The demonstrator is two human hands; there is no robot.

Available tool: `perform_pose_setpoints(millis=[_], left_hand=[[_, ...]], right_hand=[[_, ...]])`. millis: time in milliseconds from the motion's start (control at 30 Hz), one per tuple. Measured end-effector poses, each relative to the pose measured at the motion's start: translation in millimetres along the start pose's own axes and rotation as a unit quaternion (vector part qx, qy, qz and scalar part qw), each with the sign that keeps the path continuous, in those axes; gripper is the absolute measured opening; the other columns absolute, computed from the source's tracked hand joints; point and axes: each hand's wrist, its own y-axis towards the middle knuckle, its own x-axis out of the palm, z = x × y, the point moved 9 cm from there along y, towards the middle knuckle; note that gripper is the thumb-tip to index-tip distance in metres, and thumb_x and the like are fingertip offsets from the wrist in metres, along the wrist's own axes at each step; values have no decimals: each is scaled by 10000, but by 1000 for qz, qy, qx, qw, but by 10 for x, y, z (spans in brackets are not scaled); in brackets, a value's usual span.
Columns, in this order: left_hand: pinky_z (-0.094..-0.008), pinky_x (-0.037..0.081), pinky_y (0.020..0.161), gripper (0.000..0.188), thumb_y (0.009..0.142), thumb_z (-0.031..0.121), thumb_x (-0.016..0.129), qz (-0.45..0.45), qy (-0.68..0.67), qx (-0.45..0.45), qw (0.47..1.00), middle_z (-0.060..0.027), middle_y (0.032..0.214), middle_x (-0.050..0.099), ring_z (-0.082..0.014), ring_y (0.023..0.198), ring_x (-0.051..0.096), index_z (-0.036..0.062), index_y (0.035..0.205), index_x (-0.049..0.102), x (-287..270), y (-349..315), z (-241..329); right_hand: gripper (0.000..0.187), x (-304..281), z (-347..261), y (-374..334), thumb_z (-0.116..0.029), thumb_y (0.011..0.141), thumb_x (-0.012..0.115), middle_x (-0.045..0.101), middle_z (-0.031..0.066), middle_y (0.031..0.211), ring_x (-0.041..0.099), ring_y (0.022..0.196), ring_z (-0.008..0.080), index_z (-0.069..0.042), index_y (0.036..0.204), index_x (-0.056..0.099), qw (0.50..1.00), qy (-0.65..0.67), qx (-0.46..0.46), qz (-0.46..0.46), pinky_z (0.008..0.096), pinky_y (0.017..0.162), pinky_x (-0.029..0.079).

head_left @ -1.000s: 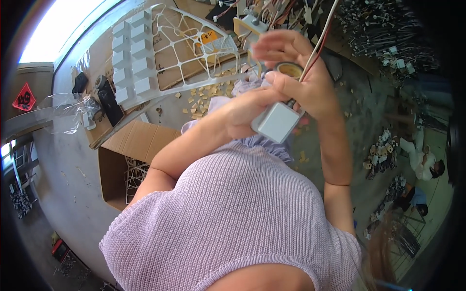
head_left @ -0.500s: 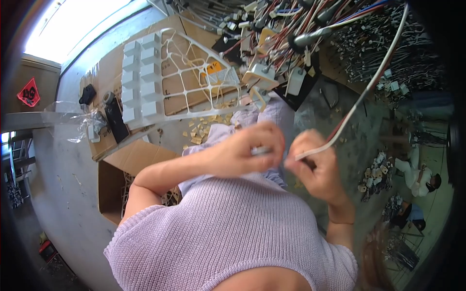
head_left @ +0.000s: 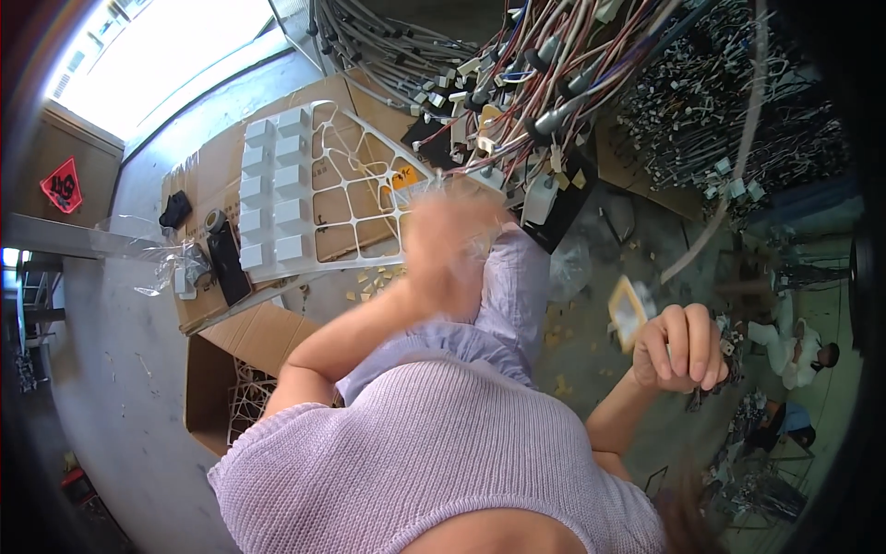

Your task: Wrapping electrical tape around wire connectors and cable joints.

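Gripping a thin pale wire (head_left: pixel 715 217) in a closed fist, right hand (head_left: pixel 681 349) sits beside a small square tan part (head_left: pixel 628 311) on the wire's end. Left hand (head_left: pixel 449 247) is motion-blurred near the white plastic grid (head_left: pixel 318 189); can't tell its grip, possibly empty.
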Motion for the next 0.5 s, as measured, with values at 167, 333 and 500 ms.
perform_pose_setpoints(millis=[167,333,500], left_hand=[[-263,434,656,219,855,214,625,-19,108,-298,948,-74,858,605,-130,744,538,0,897,652,-42,342,-2325],[-270,451,596,243,736,182,718,-188,-99,-413,886,1,659,577,-95,596,510,-20,863,668,655,39,-2404],[-396,389,969,227,734,128,739,9,147,-160,976,-158,1216,574,-314,1157,512,17,857,584,-385,194,-1720]], right_hand=[[228,20,191,48,-211,868,680,559,46,820,535,766,157,-74,690,639,999,20,15,-27,282,647,535],[277,-175,362,-124,-307,897,643,506,26,826,485,748,137,-112,715,565,998,-58,25,24,269,637,497],[318,-508,519,-313,-338,907,623,457,41,862,451,782,154,-100,747,486,989,-74,54,119,288,686,465]])
